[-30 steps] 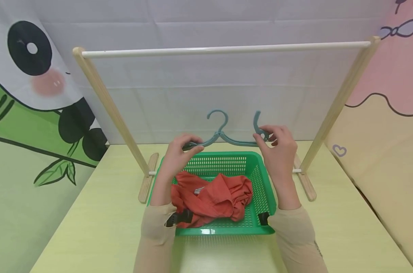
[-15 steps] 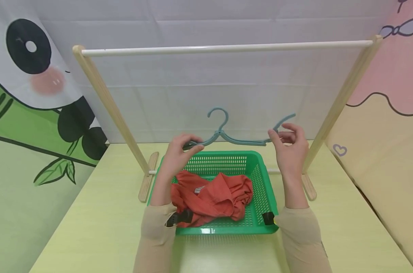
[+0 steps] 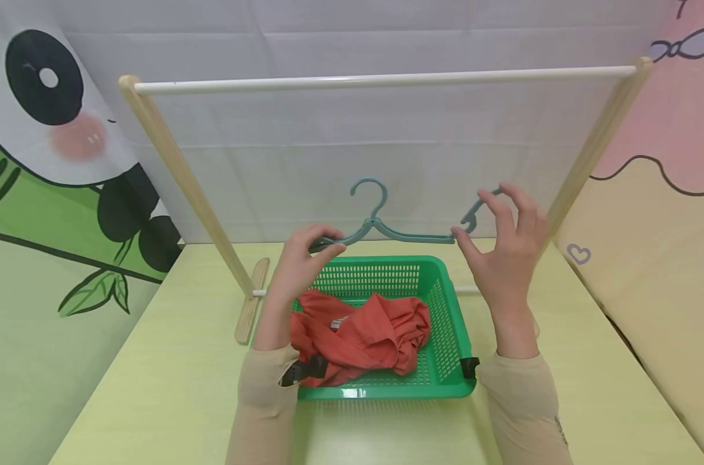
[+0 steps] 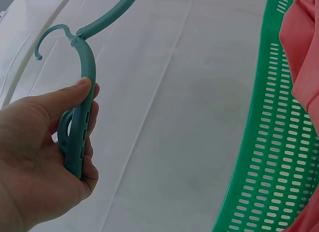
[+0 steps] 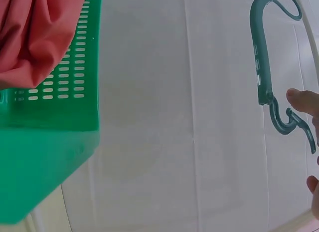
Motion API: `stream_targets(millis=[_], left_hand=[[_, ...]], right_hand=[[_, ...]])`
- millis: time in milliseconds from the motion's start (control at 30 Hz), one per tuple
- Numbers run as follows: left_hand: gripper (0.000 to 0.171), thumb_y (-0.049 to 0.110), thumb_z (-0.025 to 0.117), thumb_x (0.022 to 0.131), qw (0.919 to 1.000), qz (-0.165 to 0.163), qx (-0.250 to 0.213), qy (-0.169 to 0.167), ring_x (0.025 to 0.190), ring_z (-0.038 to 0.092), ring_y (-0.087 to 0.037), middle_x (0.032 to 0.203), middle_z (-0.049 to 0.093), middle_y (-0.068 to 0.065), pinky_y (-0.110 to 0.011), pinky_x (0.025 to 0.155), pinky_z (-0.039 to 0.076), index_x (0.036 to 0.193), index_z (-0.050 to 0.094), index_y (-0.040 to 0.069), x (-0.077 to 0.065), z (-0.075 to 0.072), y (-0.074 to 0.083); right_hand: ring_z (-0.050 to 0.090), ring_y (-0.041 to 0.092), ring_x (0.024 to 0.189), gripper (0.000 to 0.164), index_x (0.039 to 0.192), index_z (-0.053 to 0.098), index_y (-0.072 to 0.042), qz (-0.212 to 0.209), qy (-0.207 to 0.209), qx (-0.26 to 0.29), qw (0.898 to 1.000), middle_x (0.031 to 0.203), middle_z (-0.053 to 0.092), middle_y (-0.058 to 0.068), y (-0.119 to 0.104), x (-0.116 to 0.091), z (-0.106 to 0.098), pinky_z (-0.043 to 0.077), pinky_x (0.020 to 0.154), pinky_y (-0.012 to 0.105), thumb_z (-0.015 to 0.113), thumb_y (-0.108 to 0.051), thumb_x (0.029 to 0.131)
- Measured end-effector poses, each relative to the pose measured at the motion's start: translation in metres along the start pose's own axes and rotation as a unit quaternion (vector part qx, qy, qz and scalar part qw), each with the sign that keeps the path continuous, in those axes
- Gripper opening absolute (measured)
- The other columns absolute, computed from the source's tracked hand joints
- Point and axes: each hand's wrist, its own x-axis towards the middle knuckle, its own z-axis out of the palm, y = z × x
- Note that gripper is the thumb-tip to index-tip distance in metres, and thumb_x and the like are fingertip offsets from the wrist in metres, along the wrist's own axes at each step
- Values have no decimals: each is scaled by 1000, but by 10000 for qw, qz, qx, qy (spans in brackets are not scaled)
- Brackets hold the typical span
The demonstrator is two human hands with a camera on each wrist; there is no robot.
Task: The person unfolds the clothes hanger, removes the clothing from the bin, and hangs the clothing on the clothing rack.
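A blue-green folding clothes hanger is held level above the basket, its hook pointing up. My left hand grips its left arm; in the left wrist view the thumb lies along the hanger and fingers curl behind, with that arm's end piece folded back. My right hand is at the other end, thumb and fingers spread around the hinged end piece, which tilts up and outward. In the right wrist view the thumb is apart from the hanger; whether a fingertip touches the end piece is unclear.
A green plastic basket sits below the hands with a crumpled red garment inside. Behind stands a wooden rack with a white crossbar, its posts to either side. A pale cloth hangs at the back of the yellow table.
The right end piece has swung from upright to tilting outward. My right hand has moved right and its fingers have spread from their pinch. My left hand keeps its grip nearly in place.
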Motion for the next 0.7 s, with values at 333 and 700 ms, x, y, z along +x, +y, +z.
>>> stream_targets(millis=[333,700], left_hand=[[14,15,70,92,9996,206,211,33,108,56,-26,104,70,-11,-44,91,49,105,72,9,0,-2,4],[14,17,70,92,9995,146,242,132,107,53,-25,104,69,-9,-42,90,48,105,72,10,-1,-1,1]], right_hand=[[39,40,116,41,112,71,-11,-286,-585,-577,9962,125,54,18,11,0,-2,28,102,54,85,-23,75],[53,39,115,42,108,72,-7,184,-630,-948,9933,117,63,18,17,-5,-7,34,98,57,87,-26,74]])
